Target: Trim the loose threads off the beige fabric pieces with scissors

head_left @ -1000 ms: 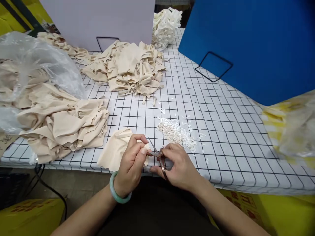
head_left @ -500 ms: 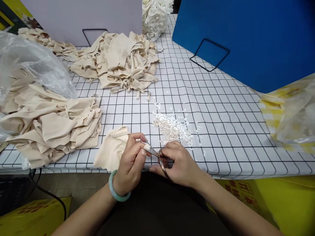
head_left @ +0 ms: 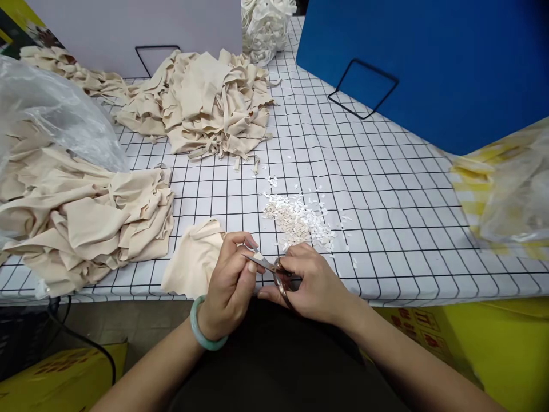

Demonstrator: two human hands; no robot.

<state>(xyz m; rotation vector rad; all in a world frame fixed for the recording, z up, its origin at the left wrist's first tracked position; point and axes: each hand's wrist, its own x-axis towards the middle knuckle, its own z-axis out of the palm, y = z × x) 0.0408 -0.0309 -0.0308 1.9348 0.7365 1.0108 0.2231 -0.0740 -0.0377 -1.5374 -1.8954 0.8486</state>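
Blades of scissors (head_left: 274, 269) in right hand (head_left: 315, 283) now nearly shut at near desk (head_left: 386, 189) edge, left hand (head_left: 229, 286) fingers pinching beige cloth piece (head_left: 195, 257); another snip apparently made.

Clear plastic bag (head_left: 51, 114) at nine o'clock cut by the left edge, yellow-striped bag (head_left: 506, 194) at three o'clock cut by the right edge, scissors (head_left: 274, 272) mostly hidden inside right hand (head_left: 311, 286), blade tips hidden behind left hand (head_left: 229, 283).
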